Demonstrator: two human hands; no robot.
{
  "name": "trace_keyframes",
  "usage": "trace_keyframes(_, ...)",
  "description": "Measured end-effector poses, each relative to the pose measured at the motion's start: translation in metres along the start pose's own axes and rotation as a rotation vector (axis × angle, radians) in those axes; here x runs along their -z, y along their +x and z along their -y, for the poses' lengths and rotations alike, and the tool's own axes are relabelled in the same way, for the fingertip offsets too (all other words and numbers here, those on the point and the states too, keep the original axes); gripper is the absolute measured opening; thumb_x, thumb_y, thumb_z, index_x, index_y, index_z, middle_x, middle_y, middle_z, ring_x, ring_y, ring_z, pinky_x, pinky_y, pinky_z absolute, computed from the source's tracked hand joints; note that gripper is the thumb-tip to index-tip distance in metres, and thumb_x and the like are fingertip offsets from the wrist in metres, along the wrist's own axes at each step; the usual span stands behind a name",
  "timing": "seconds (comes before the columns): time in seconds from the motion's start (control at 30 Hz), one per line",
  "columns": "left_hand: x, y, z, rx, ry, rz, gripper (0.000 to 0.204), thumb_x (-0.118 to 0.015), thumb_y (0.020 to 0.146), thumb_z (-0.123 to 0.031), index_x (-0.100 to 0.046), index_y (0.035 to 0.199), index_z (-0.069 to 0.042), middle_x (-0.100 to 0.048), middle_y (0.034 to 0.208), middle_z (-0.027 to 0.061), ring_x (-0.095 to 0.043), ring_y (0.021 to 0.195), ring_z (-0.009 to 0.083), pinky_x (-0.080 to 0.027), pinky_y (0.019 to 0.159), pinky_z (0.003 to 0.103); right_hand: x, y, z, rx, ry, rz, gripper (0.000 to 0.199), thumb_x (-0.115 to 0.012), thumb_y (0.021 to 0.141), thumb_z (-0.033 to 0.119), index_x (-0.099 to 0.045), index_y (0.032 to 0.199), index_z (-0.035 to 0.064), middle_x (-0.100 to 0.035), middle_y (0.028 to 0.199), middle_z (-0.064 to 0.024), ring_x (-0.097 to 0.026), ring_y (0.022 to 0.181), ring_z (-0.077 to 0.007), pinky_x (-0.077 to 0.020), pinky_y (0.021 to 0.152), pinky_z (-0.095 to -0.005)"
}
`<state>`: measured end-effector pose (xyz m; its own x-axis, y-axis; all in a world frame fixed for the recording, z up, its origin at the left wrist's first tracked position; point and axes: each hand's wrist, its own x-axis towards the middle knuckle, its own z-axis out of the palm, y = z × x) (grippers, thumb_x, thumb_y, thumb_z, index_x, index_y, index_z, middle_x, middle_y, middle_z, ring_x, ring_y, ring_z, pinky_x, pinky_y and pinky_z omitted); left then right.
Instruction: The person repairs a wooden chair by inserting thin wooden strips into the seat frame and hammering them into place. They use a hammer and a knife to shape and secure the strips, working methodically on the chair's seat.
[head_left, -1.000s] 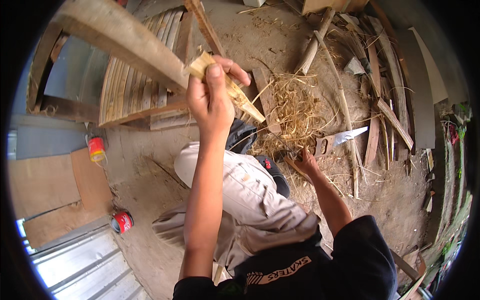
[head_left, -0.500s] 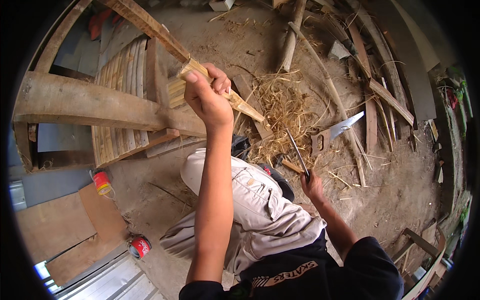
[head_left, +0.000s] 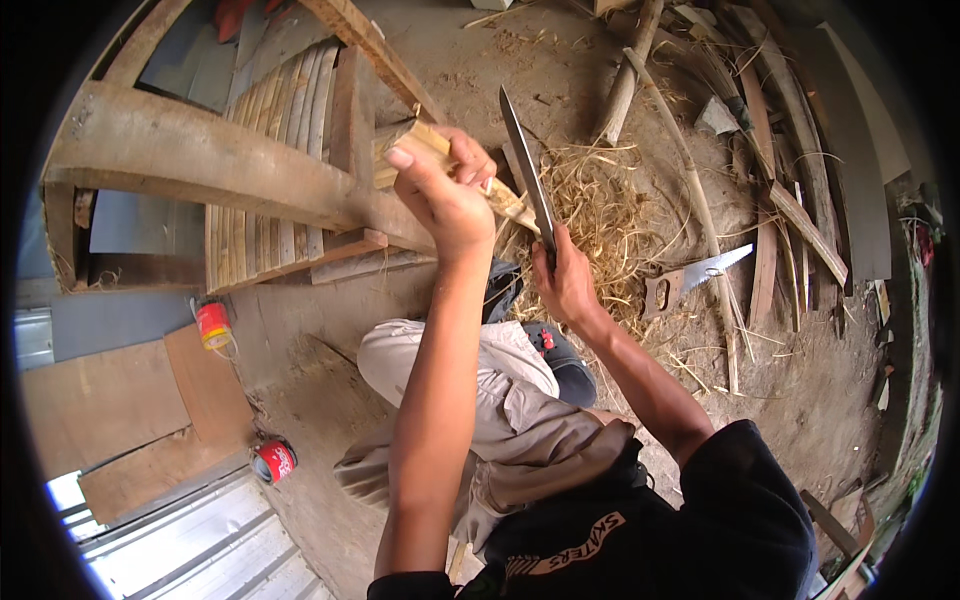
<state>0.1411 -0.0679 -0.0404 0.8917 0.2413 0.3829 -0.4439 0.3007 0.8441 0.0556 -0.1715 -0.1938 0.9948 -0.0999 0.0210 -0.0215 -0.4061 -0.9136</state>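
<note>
A pale split bamboo piece (head_left: 424, 143) sits in my left hand (head_left: 452, 205), with the fingers wrapped round it and the thumb along its broad end. Its narrower end points down and right past my fingers. Closed on the handle of a long knife (head_left: 527, 160), my right hand (head_left: 572, 285) is close to that narrow end. The dark blade stands nearly upright, tip away from me, and crosses in front of the bamboo; whether the edge touches it I cannot tell. My fingers cover most of the knife's handle.
Curly shavings (head_left: 600, 225) heap on the dirt floor beyond my right hand. A handsaw (head_left: 690, 278) lies right of them, near long poles and boards (head_left: 765, 240). At left stands a wooden frame (head_left: 210, 160) with slats. Two red cans (head_left: 213, 325) are on the lower left.
My right hand has risen up and left with the knife, bringing the blade from low beside the shavings to the bamboo's narrow end. My left hand keeps its hold. The view has shifted slightly.
</note>
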Motion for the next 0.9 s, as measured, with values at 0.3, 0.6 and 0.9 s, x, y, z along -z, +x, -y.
trace_keyframes(0.3, -0.008, 0.003, 0.006, 0.032, 0.04, 0.066, 0.078, -0.026, 0.091, -0.082, -0.041, 0.072, -0.008, -0.03, 0.052, -0.0008, -0.029, 0.045, 0.0113, -0.028, 0.044, 0.027, 0.005, -0.005, -0.005, 0.283, 0.011, -0.051, 0.04, -0.049, 0.09, -0.005, -0.041, 0.129, -0.0029, -0.059, 0.071, -0.0154, -0.06, 0.058, -0.0226, -0.0478, 0.052, -0.0388)
trace_keyframes(0.6, -0.012, 0.01, 0.011, 0.041, 0.02, 0.074, 0.077, -0.028, 0.092, -0.081, -0.042, 0.07, -0.008, -0.029, 0.051, -0.0028, -0.026, 0.044, 0.0092, -0.024, 0.042, 0.026, 0.0, 0.007, -0.022, 0.116, 0.015, 0.0, 0.029, -0.052, 0.094, 0.011, -0.047, 0.12, 0.0012, -0.062, 0.068, -0.0213, -0.063, 0.056, -0.0331, -0.0489, 0.052, -0.0471)
trace_keyframes(0.9, -0.025, -0.005, 0.007, 0.056, 0.036, 0.073, 0.079, -0.027, 0.089, -0.084, -0.041, 0.067, -0.009, -0.026, 0.05, -0.0033, -0.024, 0.044, 0.0097, -0.023, 0.042, 0.026, -0.006, 0.0, -0.101, -0.211, -0.026, 0.093, 0.028, -0.052, 0.094, 0.013, -0.05, 0.119, -0.0003, -0.06, 0.07, -0.0213, -0.064, 0.062, -0.0347, -0.0498, 0.057, -0.0444)
